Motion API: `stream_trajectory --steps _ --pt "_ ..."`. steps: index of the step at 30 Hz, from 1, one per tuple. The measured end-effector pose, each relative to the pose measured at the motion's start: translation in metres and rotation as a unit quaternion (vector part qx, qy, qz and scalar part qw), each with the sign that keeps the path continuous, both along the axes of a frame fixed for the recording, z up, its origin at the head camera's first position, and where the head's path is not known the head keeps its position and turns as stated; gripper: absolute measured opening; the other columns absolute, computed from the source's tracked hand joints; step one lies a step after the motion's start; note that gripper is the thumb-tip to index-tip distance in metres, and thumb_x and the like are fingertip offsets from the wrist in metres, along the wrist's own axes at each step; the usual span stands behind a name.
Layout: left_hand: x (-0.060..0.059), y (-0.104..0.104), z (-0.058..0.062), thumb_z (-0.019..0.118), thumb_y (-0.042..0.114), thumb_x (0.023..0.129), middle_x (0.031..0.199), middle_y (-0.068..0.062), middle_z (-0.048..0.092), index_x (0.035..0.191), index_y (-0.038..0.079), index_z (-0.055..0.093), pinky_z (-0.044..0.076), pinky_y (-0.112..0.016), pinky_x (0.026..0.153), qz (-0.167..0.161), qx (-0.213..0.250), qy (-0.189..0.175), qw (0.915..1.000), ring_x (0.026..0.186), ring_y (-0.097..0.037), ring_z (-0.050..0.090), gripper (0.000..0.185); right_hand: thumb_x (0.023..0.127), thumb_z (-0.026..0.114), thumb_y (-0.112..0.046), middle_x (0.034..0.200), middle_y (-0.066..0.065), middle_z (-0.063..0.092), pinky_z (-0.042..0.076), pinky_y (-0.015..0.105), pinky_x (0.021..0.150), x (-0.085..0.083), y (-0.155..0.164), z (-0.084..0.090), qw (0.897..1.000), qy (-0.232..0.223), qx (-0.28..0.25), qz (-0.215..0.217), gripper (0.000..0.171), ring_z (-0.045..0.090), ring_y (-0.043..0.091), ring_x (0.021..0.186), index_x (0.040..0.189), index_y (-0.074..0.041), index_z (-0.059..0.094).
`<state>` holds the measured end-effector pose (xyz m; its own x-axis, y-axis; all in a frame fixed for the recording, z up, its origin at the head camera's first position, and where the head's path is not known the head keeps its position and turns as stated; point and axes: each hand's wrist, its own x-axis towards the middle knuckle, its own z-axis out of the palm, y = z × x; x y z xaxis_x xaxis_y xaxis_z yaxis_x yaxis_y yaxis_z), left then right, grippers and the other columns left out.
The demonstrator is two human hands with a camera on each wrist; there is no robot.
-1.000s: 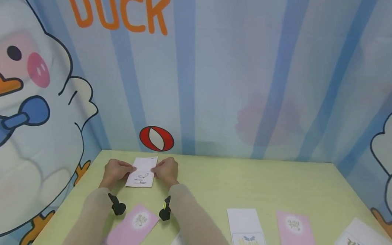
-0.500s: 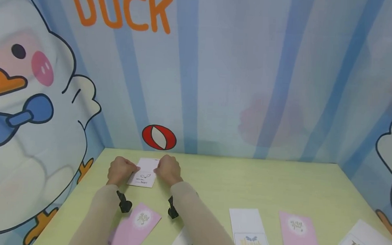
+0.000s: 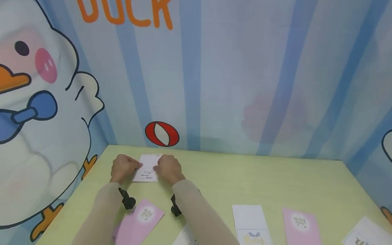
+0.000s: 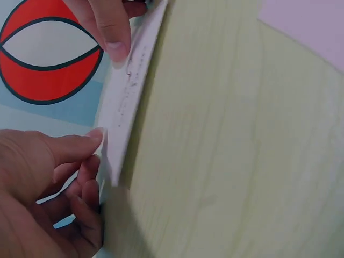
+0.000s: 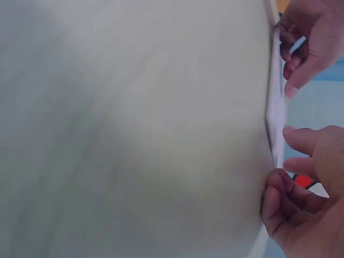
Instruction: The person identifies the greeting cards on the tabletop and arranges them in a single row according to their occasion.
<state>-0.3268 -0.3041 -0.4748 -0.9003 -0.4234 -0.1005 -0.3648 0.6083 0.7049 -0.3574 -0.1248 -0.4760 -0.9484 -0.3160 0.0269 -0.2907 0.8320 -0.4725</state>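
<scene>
At about 6 o'clock, closest to the person, lies a pink paper card with a white circle (image 3: 139, 225). Just to its right a white speckled card (image 3: 186, 244) peeks out from under the right sleeve. More cards lie at 4 and 5 o'clock: a white card with a blue bow picture (image 3: 252, 231), another pink card (image 3: 301, 235), and a white card with gold letters (image 3: 370, 244). All of them rest flat on the pale green table (image 3: 246, 180).

Farther away, at about 11 o'clock and close to the back wall, is a small white folded card with black writing (image 3: 148, 168). Its long side runs away from the person, toward the wall. The left hand (image 3: 124, 167) pinches the card's left edge, with the thumb on top and the fingers curled under. The right hand (image 3: 169, 168) pinches the right edge the same way. The card sits right between the two hands, and both are just as near to it. In the wrist views the card looks lifted a bit off the table, edge-on.

Behind it, on the striped blue wall, is a red and white ball picture (image 3: 162, 134).
</scene>
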Motion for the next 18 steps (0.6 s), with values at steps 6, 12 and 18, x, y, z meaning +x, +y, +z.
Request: stream_trajectory --steps 6,12,18 --pt "0.002 0.0 0.016 0.074 0.026 0.098 0.119 -0.023 0.074 0.111 -0.001 0.078 0.054 -0.047 0.09 -0.037 -0.006 0.058 0.9976 0.107 -0.035 0.066 0.031 0.097 0.075 -0.045 0.126 0.004 0.076 0.062 0.038 0.089 -0.003 0.025 0.022 0.998 -0.003 -0.043 0.034 0.05 0.074 0.022 0.108 0.13 -0.009 0.072" --pt "0.011 0.014 0.042 0.079 0.027 0.096 0.11 -0.019 0.076 0.111 0.002 0.078 0.055 -0.036 0.079 -0.133 -0.05 0.083 0.9863 0.1 -0.031 0.068 0.029 0.097 0.072 -0.05 0.134 0.008 0.073 0.06 0.04 0.095 0.007 0.058 0.056 0.996 -0.017 -0.042 0.075 0.057 0.071 0.024 0.115 0.134 -0.006 0.07" --pt "0.029 0.045 0.057 0.081 0.027 0.093 0.112 -0.016 0.075 0.113 0.005 0.078 0.059 -0.044 0.088 -0.228 -0.088 0.091 0.9654 0.102 -0.031 0.068 0.03 0.096 0.076 -0.044 0.131 0.015 0.073 0.06 0.043 0.095 0.028 0.095 0.075 0.992 -0.022 -0.053 0.112 0.055 0.072 0.027 0.11 0.131 -0.002 0.07"
